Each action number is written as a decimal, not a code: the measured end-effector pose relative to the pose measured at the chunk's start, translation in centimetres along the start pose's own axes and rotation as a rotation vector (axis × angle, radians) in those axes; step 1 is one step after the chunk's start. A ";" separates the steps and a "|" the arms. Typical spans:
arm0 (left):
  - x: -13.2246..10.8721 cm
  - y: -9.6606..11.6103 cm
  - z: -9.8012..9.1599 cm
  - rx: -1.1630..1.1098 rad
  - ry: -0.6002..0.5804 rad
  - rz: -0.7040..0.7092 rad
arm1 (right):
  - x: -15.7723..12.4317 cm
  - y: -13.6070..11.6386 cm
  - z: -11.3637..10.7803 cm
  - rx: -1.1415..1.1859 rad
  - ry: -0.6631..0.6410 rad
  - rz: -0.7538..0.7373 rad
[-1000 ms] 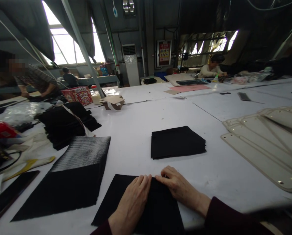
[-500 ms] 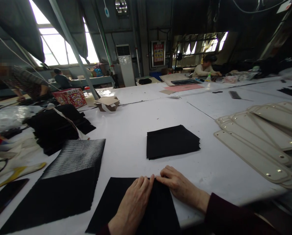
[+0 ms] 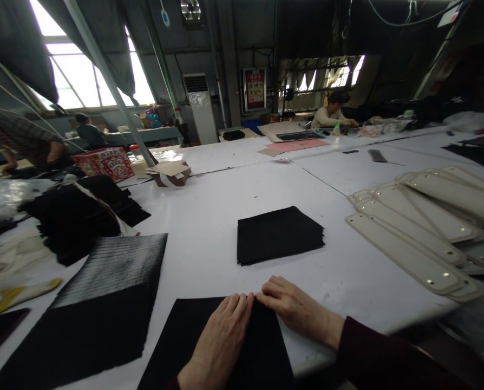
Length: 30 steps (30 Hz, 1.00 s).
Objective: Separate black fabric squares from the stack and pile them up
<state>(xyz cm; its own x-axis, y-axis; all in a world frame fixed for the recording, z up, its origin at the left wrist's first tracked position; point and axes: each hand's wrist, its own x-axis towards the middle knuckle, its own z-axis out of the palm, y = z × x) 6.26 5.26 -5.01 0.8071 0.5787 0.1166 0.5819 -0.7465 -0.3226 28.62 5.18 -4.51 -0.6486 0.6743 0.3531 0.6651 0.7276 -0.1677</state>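
Note:
A black fabric piece (image 3: pixel 185 341) lies on the white table close to me. Across its middle rests my left hand (image 3: pixel 226 333), fingers together and bent down at the far edge, pinching the fabric there. My right hand (image 3: pixel 290 309) is closed at the same edge, thumb and forefinger gripping the cloth beside the left fingertips. What the fingertips hold is partly hidden. Beyond the hands sits a small stack of folded black fabric (image 3: pixel 280 235). To the left is a larger stack of black sheets (image 3: pixel 91 325), its far part greyish and striped.
Cream strips with metal studs (image 3: pixel 412 252) spread along the right side. At left are a tied black bundle (image 3: pixel 87 211), a red patterned box (image 3: pixel 104 164) and an opened cardboard box (image 3: pixel 169 173). A phone (image 3: pixel 377 156) lies farther back. Other people sit or bend at tables behind.
The view has swung slightly right, so the scene sits farther left. My left forefinger has drawn in towards the other fingers at the fabric's edge. Both hands stay at that edge.

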 end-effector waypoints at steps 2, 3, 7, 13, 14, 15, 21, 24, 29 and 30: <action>0.1 0.1 -0.1 0.006 0.002 -0.004 | -0.1 0.1 -0.2 -0.009 -0.001 -0.004; 0.1 0.1 -0.2 0.010 0.006 -0.004 | -0.2 0.1 -0.2 -0.013 -0.004 -0.007; 0.2 0.3 -0.4 0.026 0.033 0.006 | -0.5 0.2 -0.4 -0.047 -0.020 -0.013; 0.2 0.2 -0.6 0.026 0.020 0.020 | -0.7 0.0 -0.6 -0.133 -0.018 -0.024; 0.2 0.1 -0.6 0.026 0.016 0.019 | -0.7 -0.1 -0.6 -0.150 -0.017 -0.027; 0.2 0.1 -0.6 0.026 0.011 0.018 | -0.7 -0.1 -0.6 -0.166 -0.018 -0.031; 0.2 0.1 -0.4 0.015 0.007 0.016 | -1.1 -0.1 -0.5 -0.201 -0.040 -0.048; 0.1 0.2 -0.3 0.013 0.007 0.010 | -1.5 0.0 -0.7 -0.189 -0.050 -0.029; 0.2 0.3 -0.2 0.027 0.017 0.006 | -2.7 0.2 -1.2 -0.153 -0.044 0.066; 0.3 0.3 -0.3 0.029 0.018 0.005 | -2.8 0.1 -1.2 -0.130 -0.011 0.108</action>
<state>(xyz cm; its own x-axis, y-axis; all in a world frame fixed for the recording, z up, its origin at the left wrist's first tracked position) 6.67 5.14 -4.82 0.8116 0.5691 0.1318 0.5752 -0.7394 -0.3499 30.91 3.23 -4.37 -0.5744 0.7494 0.3293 0.7728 0.6292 -0.0837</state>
